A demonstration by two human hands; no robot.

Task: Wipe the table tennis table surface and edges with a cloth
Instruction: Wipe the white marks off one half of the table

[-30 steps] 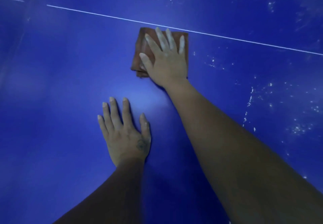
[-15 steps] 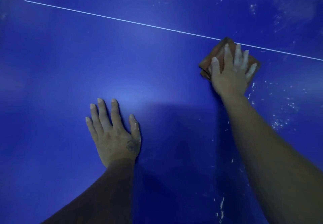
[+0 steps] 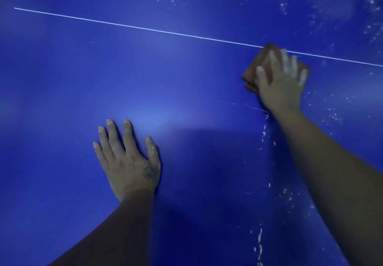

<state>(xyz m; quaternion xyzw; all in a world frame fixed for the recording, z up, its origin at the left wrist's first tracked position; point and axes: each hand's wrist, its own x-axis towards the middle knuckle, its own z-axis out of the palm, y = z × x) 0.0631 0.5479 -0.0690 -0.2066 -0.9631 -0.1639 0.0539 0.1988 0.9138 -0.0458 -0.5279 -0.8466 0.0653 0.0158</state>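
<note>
My cloth (image 3: pixel 251 72) is rust-brown and folded into a thick pad. It lies flat on the blue desk (image 3: pixel 83 83), its far corner touching the thin white line (image 3: pixel 145 28). White specks (image 3: pixel 333 117) dot the desk to the cloth's right and beyond the line.

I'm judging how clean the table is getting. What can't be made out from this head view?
1. Cloth: head view, mostly covered by the right hand; both are motion-blurred.
2. Edges of the table: head view, cut off by the frame; only blue surface shows.
3. White specks: head view, too small to tell dust from droplets.
</note>
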